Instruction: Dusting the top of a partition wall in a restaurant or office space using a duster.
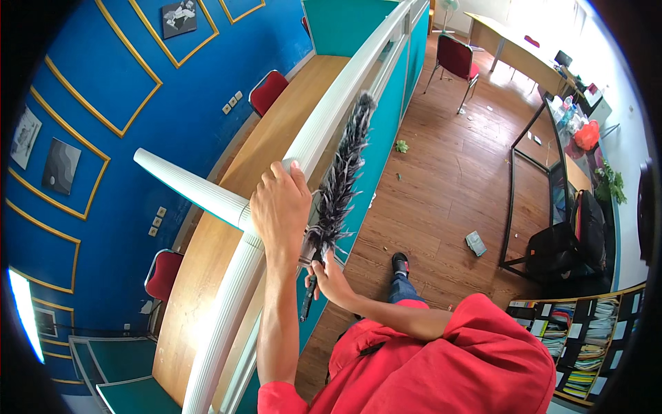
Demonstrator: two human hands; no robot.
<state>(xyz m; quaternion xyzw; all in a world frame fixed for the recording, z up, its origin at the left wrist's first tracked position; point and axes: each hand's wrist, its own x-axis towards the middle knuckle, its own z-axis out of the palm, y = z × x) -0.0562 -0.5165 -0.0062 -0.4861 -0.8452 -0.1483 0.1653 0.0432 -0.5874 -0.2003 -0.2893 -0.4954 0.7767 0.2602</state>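
Note:
My left hand (282, 207) rests over the white ribbed top rail (323, 114) of a partition, close to where a side rail (191, 189) joins it. Lower and to the right, my right hand (326, 277) is closed around the black handle of a grey-black feather duster (341, 176). The duster's fluffy head points away from me, up along the glazed part of the partition, over its teal panel (382, 119). Whether the feathers touch the glass, I cannot tell.
Beyond the partition runs a long wooden desk (279, 124) with red chairs (269, 92) along a blue wall. On the right, a black metal frame table (512, 191) holds bottles and bags. Leaves and a crumpled packet (476, 244) lie on the wooden floor. Shelves of folders (584, 336) stand lower right.

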